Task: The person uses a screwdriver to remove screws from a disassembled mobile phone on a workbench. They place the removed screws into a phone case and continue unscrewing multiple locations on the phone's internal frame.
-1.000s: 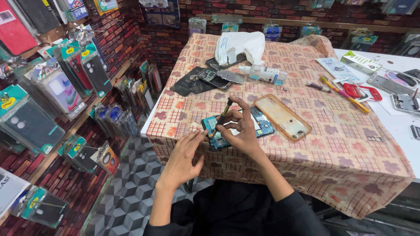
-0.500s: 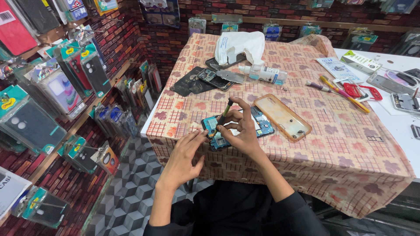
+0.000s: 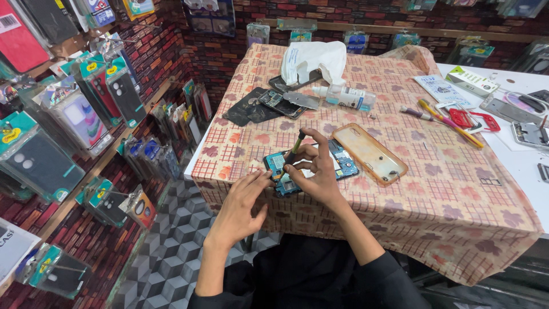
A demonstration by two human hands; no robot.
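Nothing has shifted in the last second: your right hand [image 3: 317, 171] still grips the screwdriver [image 3: 294, 150], tip down on the opened phone [image 3: 343, 166] near the table's [image 3: 457, 189] front edge, while your left hand [image 3: 243, 200], fingers loose, steadies its corner

Far left of the hands, teal-topped blister packs [image 3: 34, 157] of phone cases hang on the brick wall, a white-and-green box [image 3: 472, 80] lies far right, a labelled white bottle [image 3: 346, 96] beyond.
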